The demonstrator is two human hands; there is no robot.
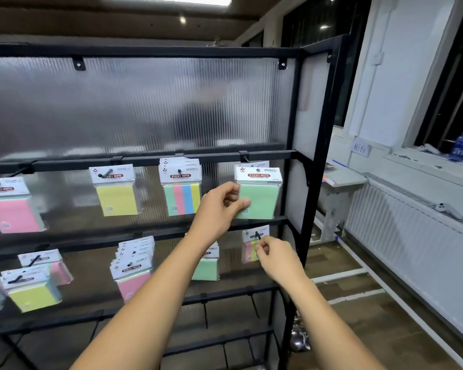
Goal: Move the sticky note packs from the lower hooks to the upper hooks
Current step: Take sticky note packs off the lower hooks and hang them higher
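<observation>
Your right hand (274, 259): low, right of middle; fingers curled, pinching the striped pack (247, 249) hanging on a lower hook (257, 234).
Your left hand (219, 206): just above; thumb and fingers pinch the left edge of the green pack (261, 200), by the upper hook (245, 158).
Not sure: you cannot tell if it is hooked yet.
Feel: likely light, a bit bendy, with slippery wrap.
Best hold: the stiff white card top near the hole; slide it straight off.
</observation>
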